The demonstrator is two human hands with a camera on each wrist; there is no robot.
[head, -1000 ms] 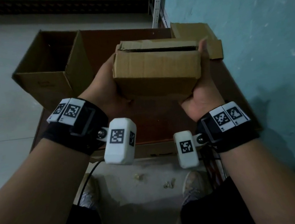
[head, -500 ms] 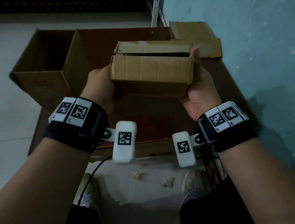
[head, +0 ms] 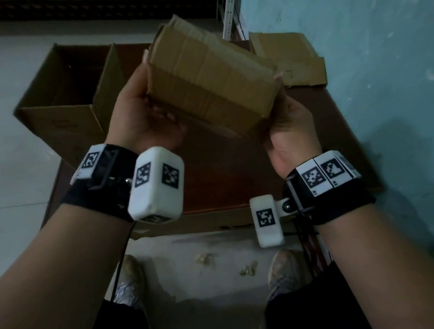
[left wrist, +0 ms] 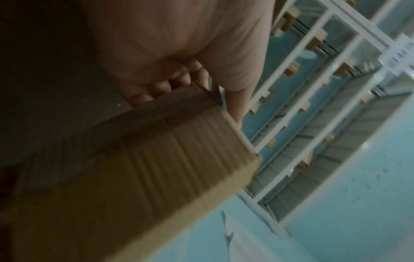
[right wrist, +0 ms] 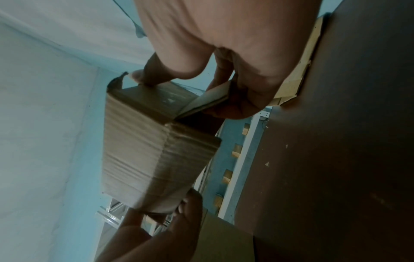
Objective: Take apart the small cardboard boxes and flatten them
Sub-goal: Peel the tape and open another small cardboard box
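A small brown cardboard box (head: 211, 86) hangs tilted in the air above the dark table (head: 225, 184), its far end higher than its near end. My left hand (head: 141, 118) grips its left end, with the fingers (left wrist: 161, 86) curled onto the underside of the box (left wrist: 134, 177). My right hand (head: 291, 123) holds the right end. In the right wrist view the thumb (right wrist: 145, 74) presses on the box (right wrist: 139, 150) and the other fingers pinch a loose end flap (right wrist: 210, 101). My left hand (right wrist: 179, 221) shows at the box's far end there.
A large open cardboard box (head: 68, 98) stands at the table's left edge. Flattened cardboard (head: 288, 58) lies at the back right, by the turquoise wall (head: 373, 72). A white metal rack (head: 231, 8) stands behind. Below are my shoes and scraps on the floor.
Both hands have lifted the small box and turned it, so it now lies tilted and slanted instead of level. My left wrist has rolled palm up.
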